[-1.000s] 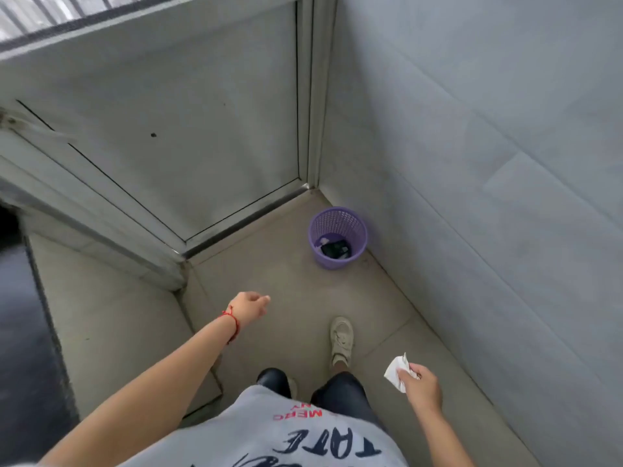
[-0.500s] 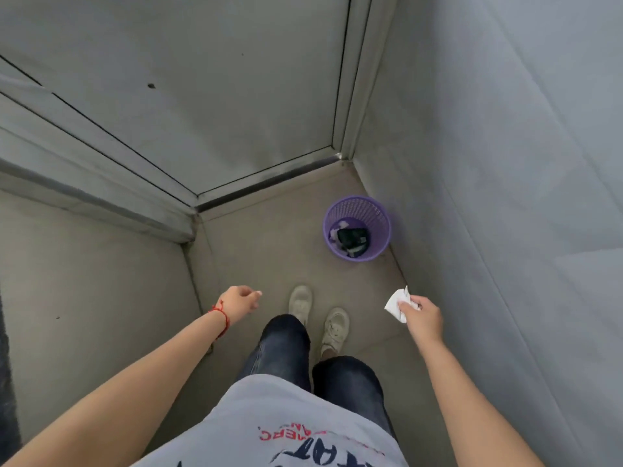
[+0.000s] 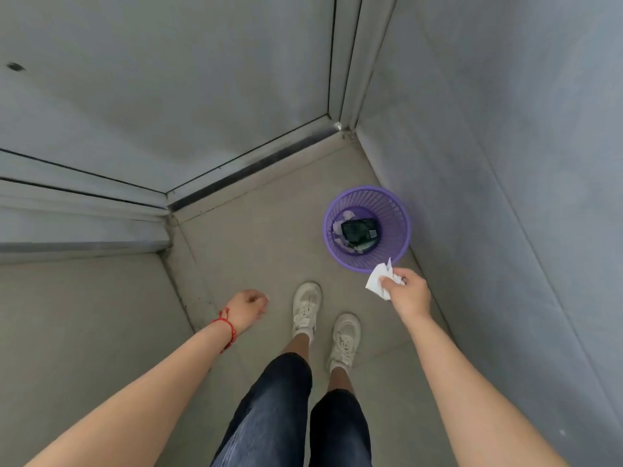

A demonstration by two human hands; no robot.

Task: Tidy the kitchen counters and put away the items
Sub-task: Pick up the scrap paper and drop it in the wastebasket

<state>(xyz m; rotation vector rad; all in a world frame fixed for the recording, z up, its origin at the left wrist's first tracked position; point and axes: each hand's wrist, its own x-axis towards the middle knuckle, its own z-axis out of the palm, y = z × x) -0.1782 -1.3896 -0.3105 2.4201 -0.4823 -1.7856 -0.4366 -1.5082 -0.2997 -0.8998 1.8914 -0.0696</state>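
step: binning waste | right hand (image 3: 409, 293) pinches crumpled white paper scrap (image 3: 379, 281) in its fingers, held at near rim of round purple mesh plastic wastebasket (image 3: 397, 214), likely ready to drop | left hand (image 3: 247, 306) loosely curled, holding nothing, idle | basket tucked in floor corner against wall

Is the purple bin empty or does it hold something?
Not empty. The bin stands upright, and a dark packet and crumpled white paper lie at its bottom.
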